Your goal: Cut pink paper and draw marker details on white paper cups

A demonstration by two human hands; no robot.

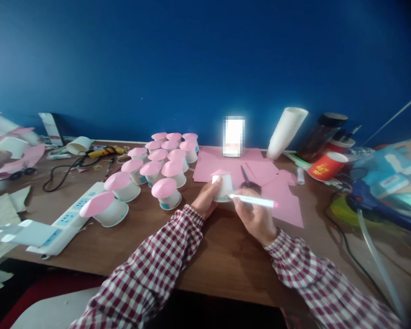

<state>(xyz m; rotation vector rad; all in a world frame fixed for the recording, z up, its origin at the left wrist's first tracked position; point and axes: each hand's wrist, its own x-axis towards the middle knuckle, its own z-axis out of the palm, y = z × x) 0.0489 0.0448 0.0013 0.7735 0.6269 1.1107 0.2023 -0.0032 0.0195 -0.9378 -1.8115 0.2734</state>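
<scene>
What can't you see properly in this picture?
Head view only:
The cup, left side: hidden by the left hand.
Marks from the pen in the right hand: too small.
Scissors: partly behind cup and pen.
Card by the wall: pixelated.
Blue tool, right edge: blurred.

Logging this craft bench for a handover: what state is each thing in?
left hand: shut on the cup
cup: upside down, pink-capped
right hand: shut on the pen
pen: roughly level, one end at the cup
scissors: lying on pink paper
cup stack: tilted, leaning toward the wall
other capped cups: upside down on table
</scene>
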